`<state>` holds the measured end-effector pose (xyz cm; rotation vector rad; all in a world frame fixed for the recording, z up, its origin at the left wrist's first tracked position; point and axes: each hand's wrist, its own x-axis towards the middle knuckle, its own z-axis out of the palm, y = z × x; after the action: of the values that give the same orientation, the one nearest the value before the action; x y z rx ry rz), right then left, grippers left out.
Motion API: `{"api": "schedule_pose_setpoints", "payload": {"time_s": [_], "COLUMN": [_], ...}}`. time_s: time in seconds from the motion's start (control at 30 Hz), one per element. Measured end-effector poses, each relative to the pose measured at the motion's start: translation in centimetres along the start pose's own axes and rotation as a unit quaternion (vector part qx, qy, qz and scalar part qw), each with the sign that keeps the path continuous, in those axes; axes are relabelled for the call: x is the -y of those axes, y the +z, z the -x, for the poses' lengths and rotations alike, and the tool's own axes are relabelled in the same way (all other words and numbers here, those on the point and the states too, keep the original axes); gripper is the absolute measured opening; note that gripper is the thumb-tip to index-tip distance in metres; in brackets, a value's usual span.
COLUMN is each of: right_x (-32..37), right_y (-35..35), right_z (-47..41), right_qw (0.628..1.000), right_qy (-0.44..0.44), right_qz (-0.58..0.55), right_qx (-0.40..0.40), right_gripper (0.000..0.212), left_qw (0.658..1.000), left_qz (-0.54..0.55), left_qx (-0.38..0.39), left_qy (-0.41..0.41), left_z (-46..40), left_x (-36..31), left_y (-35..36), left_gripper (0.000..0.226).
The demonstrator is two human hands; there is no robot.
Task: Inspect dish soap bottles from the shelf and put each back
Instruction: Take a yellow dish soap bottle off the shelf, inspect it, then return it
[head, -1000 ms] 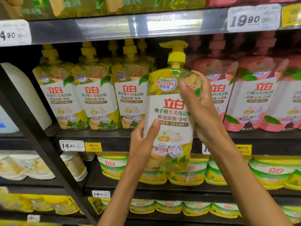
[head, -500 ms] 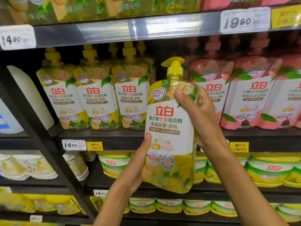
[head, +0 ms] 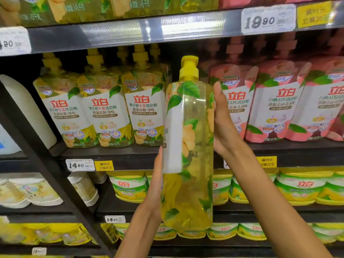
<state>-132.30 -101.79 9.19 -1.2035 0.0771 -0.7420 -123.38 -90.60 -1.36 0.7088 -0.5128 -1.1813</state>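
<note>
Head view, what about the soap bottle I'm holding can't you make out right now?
- Front label of the held bottle: turned edge-on, text unreadable.
- Left hand fingers: hidden behind the bottle.
- Gap on the shelf it came from: blocked by the bottle.
- Left price tag: cut by the frame edge.

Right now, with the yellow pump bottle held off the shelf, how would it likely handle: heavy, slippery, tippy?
The yellow dish soap bottle looks nearly full of liquid, so probably heavy for its size. Its clear plastic wall looks glossy, likely somewhat slippery; the left hand and right hand both hold it. Tall and narrow, it may tip easily once set down.
</note>
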Motion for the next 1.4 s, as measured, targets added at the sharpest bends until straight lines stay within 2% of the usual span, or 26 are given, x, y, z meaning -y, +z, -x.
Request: {"api": "schedule_pose_setpoints", "payload": {"time_s": [0.07, 0.13, 0.17, 0.2, 0.27, 0.3, 0.37, 0.5, 0.53, 0.6, 0.77, 0.83, 0.97, 1.03, 1.13, 1.2, 1.3, 1.33, 1.4], "right_x": [-0.2, -0.2, 0.0, 0.0, 0.0, -0.2, -0.2, 1.1, 1.3, 1.2, -0.3, -0.3, 0.2, 0.2, 0.5, 0.6, 1.3, 1.5, 1.9], "right_y": [0.0, 0.3, 0.5, 0.6, 0.7, 0.7, 0.5, -0.1, -0.3, -0.9, -0.9, -1.2, -1.9, -1.7, -0.9, -0.9, -1.2, -1.3, -1.2], "right_z": [-0.2, -0.2, -0.3, -0.2, 0.0, 0.2, 0.3, -0.2, -0.3, -0.5, -0.6, -0.7, -0.4, -0.2, -0.1, -0.3, -0.2, -0.1, 0.0], "right_qw": [0.999, 0.998, 0.997, 0.995, 0.986, 0.983, 0.984, 0.986, 0.988, 0.995, 0.99, 0.989, 0.997, 0.994, 0.987, 0.981, 0.982, 0.986, 0.99], "right_qy": [-0.019, -0.055, -0.071, -0.083, -0.112, -0.115, -0.095, -0.043, -0.035, -0.015, 0.035, 0.031, -0.003, -0.017, -0.019, -0.027, -0.028, -0.032, -0.036], "right_qz": [-0.027, -0.014, -0.003, 0.023, 0.084, 0.099, 0.106, 0.152, 0.146, 0.092, -0.135, -0.146, 0.02, 0.054, 0.124, 0.161, 0.174, 0.158, 0.139], "right_qx": [0.006, -0.019, -0.033, -0.052, -0.089, -0.099, -0.106, -0.056, -0.042, -0.022, 0.014, 0.002, -0.071, -0.09, -0.105, -0.103, -0.071, -0.036, 0.014], "right_gripper": [0.054, 0.05, 0.058, 0.066, 0.057, 0.053, 0.061, 0.078, 0.079, 0.067, 0.034, 0.03, 0.04, 0.037, 0.044, 0.061, 0.102, 0.108, 0.099], "left_qw": [1.0, 0.999, 0.997, 0.995, 0.991, 0.991, 0.99, 0.988, 0.989, 0.992, 0.993, 0.99, 0.968, 0.953, 0.948, 0.946, 0.934, 0.926, 0.911], "left_qz": [-0.014, -0.047, -0.072, -0.096, -0.115, -0.111, -0.106, -0.106, -0.098, -0.082, -0.105, -0.14, -0.248, -0.3, -0.309, -0.303, -0.308, -0.322, -0.349], "left_qx": [0.007, 0.013, 0.016, 0.018, 0.021, 0.029, 0.053, 0.076, 0.073, 0.05, 0.039, 0.022, 0.02, 0.003, 0.005, -0.015, -0.022, -0.02, -0.016], "left_qy": [0.005, 0.01, 0.012, 0.025, 0.059, 0.067, 0.08, 0.084, 0.082, 0.078, 0.028, -0.001, 0.014, 0.051, 0.083, 0.116, 0.177, 0.196, 0.219], "left_z": [0.2, 0.3, 0.4, 0.5, 1.0, 1.2, 1.2, 0.9, 0.9, 1.1, 1.1, 0.9, 1.2, 1.4, 1.3, 1.4, 1.5, 1.5, 1.4], "left_x": [-0.2, -0.7, -1.1, -1.4, -1.9, -2.0, -1.9, -1.9, -1.8, -1.8, -1.0, -1.7, -3.7, -3.5, -2.4, -2.0, -2.2, -2.4, -2.7], "left_y": [0.2, 0.2, 0.3, 0.4, 0.9, 1.0, 1.2, 1.5, 1.4, 1.3, 1.3, 1.1, 1.3, 1.6, 1.6, 1.6, 1.5, 1.5, 1.3], "left_gripper": [0.054, 0.064, 0.063, 0.058, 0.045, 0.044, 0.046, 0.054, 0.053, 0.044, 0.043, 0.044, 0.06, 0.056, 0.044, 0.045, 0.053, 0.059, 0.078]}}
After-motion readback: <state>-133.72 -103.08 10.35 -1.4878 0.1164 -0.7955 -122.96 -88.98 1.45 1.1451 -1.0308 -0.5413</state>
